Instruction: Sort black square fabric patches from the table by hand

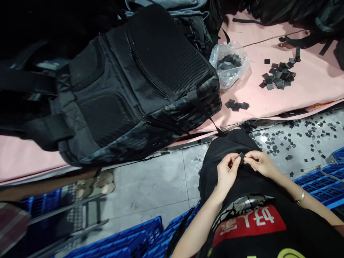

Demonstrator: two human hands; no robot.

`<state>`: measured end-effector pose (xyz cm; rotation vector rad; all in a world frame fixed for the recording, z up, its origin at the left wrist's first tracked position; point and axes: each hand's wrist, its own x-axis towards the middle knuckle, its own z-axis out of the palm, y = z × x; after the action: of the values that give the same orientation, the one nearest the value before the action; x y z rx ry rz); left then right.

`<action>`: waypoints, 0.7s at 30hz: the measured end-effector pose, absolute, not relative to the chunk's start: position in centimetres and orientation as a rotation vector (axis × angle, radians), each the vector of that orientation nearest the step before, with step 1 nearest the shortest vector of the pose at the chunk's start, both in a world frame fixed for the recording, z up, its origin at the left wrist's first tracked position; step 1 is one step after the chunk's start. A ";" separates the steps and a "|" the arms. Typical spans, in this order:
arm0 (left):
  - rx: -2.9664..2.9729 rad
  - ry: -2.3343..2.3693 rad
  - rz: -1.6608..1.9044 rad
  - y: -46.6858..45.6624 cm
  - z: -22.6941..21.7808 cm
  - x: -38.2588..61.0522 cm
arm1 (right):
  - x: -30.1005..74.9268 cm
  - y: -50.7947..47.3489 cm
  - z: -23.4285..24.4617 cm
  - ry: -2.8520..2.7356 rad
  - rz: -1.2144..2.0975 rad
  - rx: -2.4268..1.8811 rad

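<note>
Above my lap, a small black square piece (242, 157) is pinched between both hands. My left hand (227, 171) grips its left side with thumb and fingertips, while my right hand (259, 163) holds the right side. Both hands are closed, and the fingers partly cover the piece. On the pink-covered table ahead lie a loose pile of similar black squares (281, 76) and a smaller cluster of squares (237, 105). More of them fill a clear plastic bag (232, 77). A large black backpack (150, 82) lies to the left of the bag, its mesh back panel facing up.
Many black squares (288, 143) are scattered over the tiled floor (156, 179). Blue plastic crates (139, 240) stand around my seat. Other bags (290, 10) occupy the table's far side. Another person's forearm (48, 184) shows at left.
</note>
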<state>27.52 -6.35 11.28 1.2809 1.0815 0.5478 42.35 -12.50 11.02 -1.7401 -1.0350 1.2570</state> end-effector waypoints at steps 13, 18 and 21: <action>1.073 0.921 0.407 -6.1 11.5 27.4 | 42.4 -11.6 12.5 -1.215 1.222 -1.644; 1.275 0.935 0.411 -6.3 11.2 27.1 | 42.1 -11.3 12.5 -1.173 1.302 -1.609; 1.279 0.959 0.448 -6.3 10.8 27.0 | 41.8 -11.4 12.2 -1.058 1.400 -1.578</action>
<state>26.98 -6.34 10.84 1.2790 0.9594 0.4478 41.79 -11.39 12.17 -1.5779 -1.0578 1.4003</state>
